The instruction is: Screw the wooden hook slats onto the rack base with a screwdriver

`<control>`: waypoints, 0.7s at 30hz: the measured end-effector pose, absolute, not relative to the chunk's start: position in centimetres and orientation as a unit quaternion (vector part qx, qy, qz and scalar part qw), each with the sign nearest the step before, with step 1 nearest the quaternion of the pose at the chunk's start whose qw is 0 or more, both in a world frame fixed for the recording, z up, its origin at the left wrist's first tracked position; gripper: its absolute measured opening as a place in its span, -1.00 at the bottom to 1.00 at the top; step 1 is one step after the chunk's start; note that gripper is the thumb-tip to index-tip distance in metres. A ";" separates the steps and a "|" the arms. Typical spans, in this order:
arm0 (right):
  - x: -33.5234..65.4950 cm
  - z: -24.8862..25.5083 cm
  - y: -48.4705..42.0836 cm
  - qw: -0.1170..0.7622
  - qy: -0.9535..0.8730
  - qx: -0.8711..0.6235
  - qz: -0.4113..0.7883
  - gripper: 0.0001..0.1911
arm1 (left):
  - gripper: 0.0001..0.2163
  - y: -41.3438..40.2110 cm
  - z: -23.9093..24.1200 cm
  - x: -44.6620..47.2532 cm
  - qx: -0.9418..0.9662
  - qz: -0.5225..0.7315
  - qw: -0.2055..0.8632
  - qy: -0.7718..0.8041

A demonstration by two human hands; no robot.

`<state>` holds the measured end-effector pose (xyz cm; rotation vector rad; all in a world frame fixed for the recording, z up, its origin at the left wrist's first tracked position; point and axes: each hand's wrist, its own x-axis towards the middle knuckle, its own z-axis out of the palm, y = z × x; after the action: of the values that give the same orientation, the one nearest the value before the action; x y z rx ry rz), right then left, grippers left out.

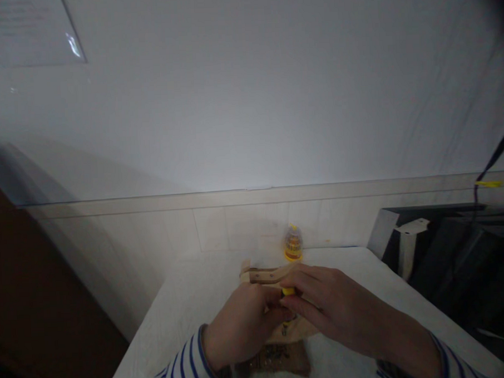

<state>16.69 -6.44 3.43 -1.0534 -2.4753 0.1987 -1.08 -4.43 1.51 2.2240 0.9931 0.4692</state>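
Note:
My right hand [329,297] is closed, thumb and fingers pinching a small piece with a yellow end [288,291]. Close against it, my left hand [247,320] is curled with its fingertips bunched at the same spot; what they grip is hidden. Under both hands lies a pale wooden piece [304,329] with small dark and yellow parts on it. Behind the fingers shows a wooden bar [262,276] with dark holes. A brown coarse-cloth piece [284,359] with dark print lies nearest me, partly covered by my left hand.
A clear domed container [293,244] with a yellow base stands at the back of the white-covered table [190,303], by the wall. Dark panels and a pale metal bracket [408,249] lean at the right. A dark brown surface [43,287] is at the left.

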 end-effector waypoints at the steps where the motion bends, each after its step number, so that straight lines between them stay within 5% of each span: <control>1: 16.7 3.4 -6.5 0.221 -0.895 -0.382 0.072 -0.85 | -0.82 -4.4 1.5 -1.1 0.847 0.180 0.325 0.379; 16: 16.7 3.2 -6.3 0.214 -0.895 -0.386 0.063 -0.85 | -0.80 -4.3 1.2 -1.1 0.830 0.180 0.314 0.424; 21: 16.9 3.4 -6.5 0.241 -0.899 -0.358 0.077 -0.67 | -0.80 -4.2 1.3 -1.1 0.833 0.187 0.313 0.416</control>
<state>16.86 -6.47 3.35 -0.9791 -2.4595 0.2110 -1.07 -4.21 1.33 2.1971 1.0970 0.4937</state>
